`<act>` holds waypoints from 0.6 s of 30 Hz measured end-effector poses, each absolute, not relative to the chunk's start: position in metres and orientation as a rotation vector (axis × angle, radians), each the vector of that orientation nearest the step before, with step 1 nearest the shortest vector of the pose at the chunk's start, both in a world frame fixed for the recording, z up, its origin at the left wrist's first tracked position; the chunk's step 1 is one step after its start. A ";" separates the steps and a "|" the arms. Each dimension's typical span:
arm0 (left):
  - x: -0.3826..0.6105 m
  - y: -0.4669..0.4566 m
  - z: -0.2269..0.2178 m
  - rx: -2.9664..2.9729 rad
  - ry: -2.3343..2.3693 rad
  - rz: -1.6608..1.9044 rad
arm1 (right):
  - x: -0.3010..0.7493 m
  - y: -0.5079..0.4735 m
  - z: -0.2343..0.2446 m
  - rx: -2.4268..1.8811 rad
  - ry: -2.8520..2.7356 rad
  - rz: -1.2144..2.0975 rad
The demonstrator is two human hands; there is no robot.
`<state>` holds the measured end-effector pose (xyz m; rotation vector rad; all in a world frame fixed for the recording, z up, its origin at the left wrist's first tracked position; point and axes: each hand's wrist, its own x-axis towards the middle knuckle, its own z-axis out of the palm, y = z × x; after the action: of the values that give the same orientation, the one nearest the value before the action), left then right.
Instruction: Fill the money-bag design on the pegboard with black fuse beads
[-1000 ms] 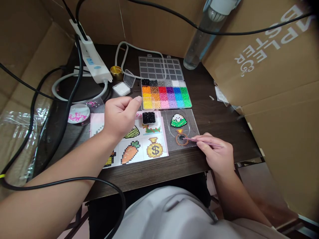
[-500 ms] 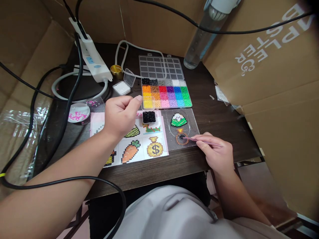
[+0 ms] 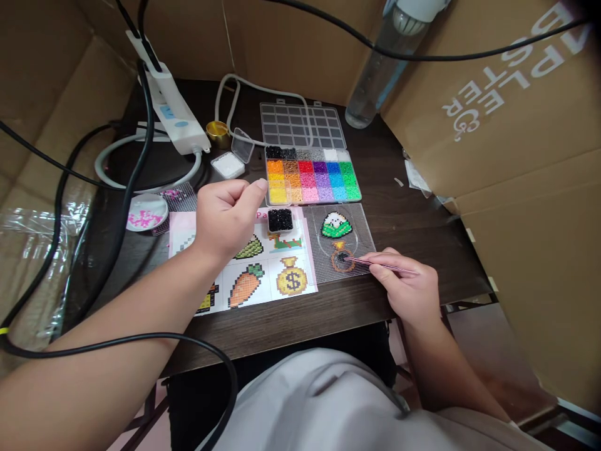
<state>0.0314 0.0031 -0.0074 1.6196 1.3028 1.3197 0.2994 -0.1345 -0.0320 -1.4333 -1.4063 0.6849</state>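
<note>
My right hand (image 3: 410, 283) is closed around slim pink tweezers (image 3: 397, 266). Their tips meet the round, orange-brown outlined bead figure (image 3: 342, 260), with dark beads at its middle, on the clear pegboard (image 3: 364, 235). Above that figure on the board lies a finished-looking white and green bead shape (image 3: 336, 225). My left hand (image 3: 228, 216) is a closed fist over the pattern sheet (image 3: 270, 300); what its fingers hold, if anything, is hidden. Its thumb tip is by the raised clear lid of a small box of black beads (image 3: 280, 220) on the sheet.
Behind the sheet stands an open bead case (image 3: 312, 177) sorted by colour. White beads fill a small box (image 3: 228, 165); pink ones lie in a round dish (image 3: 148, 213). A power strip (image 3: 173, 106), black cables, a clear bottle (image 3: 385, 69) and cardboard walls (image 3: 493, 163) surround the work.
The whole view has shifted very slightly. Both hands stay nearly in place, with the tweezer tips still at the round bead figure.
</note>
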 end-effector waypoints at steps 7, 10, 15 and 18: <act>0.030 0.005 -0.010 1.630 1.290 1.315 | 0.299 -0.134 -0.031 -1.434 -1.404 0.704; 0.029 0.005 -0.012 1.623 1.278 1.315 | 0.298 -0.134 -0.030 -1.456 -1.421 0.684; 0.028 0.006 -0.014 1.616 1.253 1.322 | 0.298 -0.133 -0.030 -1.430 -1.417 0.706; 0.028 0.006 -0.016 1.616 1.242 1.331 | 0.298 -0.132 -0.030 -1.401 -1.410 0.713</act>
<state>0.0277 0.0060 -0.0158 1.6158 1.2424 1.3309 0.2980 -0.1320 -0.0301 -1.4008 -1.4096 0.7130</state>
